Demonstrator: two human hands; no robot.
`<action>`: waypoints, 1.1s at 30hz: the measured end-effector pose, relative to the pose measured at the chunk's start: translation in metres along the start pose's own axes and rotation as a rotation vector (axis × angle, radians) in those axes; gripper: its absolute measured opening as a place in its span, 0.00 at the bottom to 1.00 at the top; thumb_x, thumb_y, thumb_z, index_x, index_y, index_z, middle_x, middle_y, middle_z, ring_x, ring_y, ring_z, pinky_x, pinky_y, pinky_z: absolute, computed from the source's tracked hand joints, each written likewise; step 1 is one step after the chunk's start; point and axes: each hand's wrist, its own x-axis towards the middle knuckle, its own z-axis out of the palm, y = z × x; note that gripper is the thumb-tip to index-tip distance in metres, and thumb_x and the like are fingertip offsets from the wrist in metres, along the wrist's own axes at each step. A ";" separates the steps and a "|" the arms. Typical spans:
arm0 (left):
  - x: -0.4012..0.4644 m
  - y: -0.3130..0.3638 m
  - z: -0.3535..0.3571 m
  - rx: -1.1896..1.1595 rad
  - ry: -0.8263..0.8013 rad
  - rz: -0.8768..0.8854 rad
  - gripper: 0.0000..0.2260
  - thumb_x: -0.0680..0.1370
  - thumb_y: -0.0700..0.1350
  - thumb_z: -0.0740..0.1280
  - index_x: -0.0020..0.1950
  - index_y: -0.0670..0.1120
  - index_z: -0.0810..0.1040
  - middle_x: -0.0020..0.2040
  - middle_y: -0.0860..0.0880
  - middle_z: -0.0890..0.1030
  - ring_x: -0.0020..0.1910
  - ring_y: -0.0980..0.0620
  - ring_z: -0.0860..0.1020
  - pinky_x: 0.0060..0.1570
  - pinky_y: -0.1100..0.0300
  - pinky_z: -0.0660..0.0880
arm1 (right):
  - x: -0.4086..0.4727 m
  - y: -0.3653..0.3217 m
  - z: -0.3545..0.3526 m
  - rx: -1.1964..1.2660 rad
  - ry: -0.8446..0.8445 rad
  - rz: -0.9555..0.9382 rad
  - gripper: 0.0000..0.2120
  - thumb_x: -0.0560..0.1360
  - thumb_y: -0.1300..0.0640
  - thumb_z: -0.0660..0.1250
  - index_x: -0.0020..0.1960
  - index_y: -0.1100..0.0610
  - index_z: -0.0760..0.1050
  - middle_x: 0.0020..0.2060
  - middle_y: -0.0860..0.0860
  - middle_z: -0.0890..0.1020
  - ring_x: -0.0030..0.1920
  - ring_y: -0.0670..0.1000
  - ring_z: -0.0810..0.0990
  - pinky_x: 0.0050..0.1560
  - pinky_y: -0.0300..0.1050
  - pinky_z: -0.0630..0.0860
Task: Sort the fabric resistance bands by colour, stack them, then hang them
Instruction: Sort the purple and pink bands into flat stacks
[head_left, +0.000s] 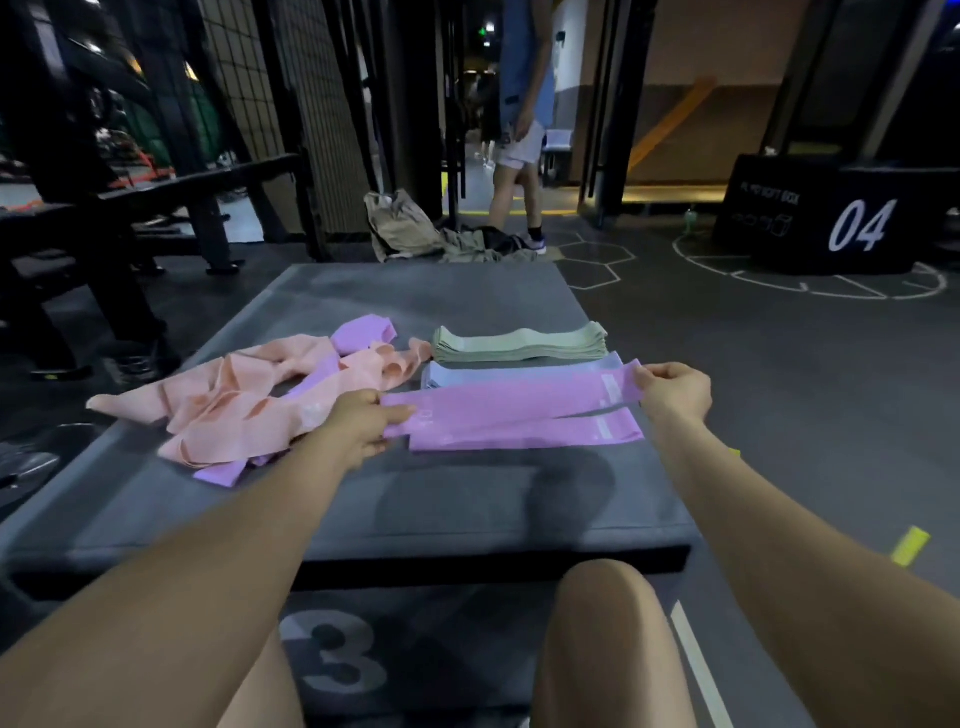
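Left hand (363, 423) and right hand (675, 391) each grip an end of a flat pink-purple band (519, 402), stretched above the surface (467, 499).

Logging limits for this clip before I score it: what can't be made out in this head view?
- Band counts in the green stack and blue stack: edges too fine; the held purple band covers the blue.
- Bands buried in the unsorted pile: overlapped.
- White print on the purple band: blurred.
- Any hanging place: not seen.
- Left hand and right hand fingertips: behind fabric.
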 end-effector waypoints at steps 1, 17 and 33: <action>0.005 0.000 0.006 -0.053 0.016 -0.010 0.05 0.75 0.35 0.68 0.44 0.44 0.75 0.42 0.48 0.78 0.38 0.54 0.76 0.39 0.63 0.74 | 0.005 0.005 0.001 -0.017 0.003 0.010 0.04 0.74 0.60 0.66 0.41 0.57 0.78 0.32 0.51 0.77 0.35 0.52 0.74 0.41 0.41 0.69; 0.058 -0.025 0.027 0.182 0.205 -0.006 0.08 0.71 0.32 0.71 0.35 0.41 0.75 0.47 0.38 0.80 0.46 0.42 0.80 0.37 0.55 0.82 | 0.044 0.058 0.022 -0.347 -0.027 -0.057 0.08 0.75 0.55 0.67 0.48 0.60 0.80 0.45 0.57 0.81 0.40 0.54 0.75 0.42 0.42 0.68; 0.055 -0.033 0.030 0.447 0.280 0.070 0.10 0.66 0.34 0.73 0.34 0.45 0.74 0.41 0.43 0.80 0.37 0.47 0.75 0.44 0.57 0.74 | 0.049 0.066 0.022 -0.497 -0.059 -0.121 0.07 0.75 0.61 0.65 0.48 0.65 0.78 0.48 0.62 0.80 0.50 0.61 0.78 0.46 0.45 0.71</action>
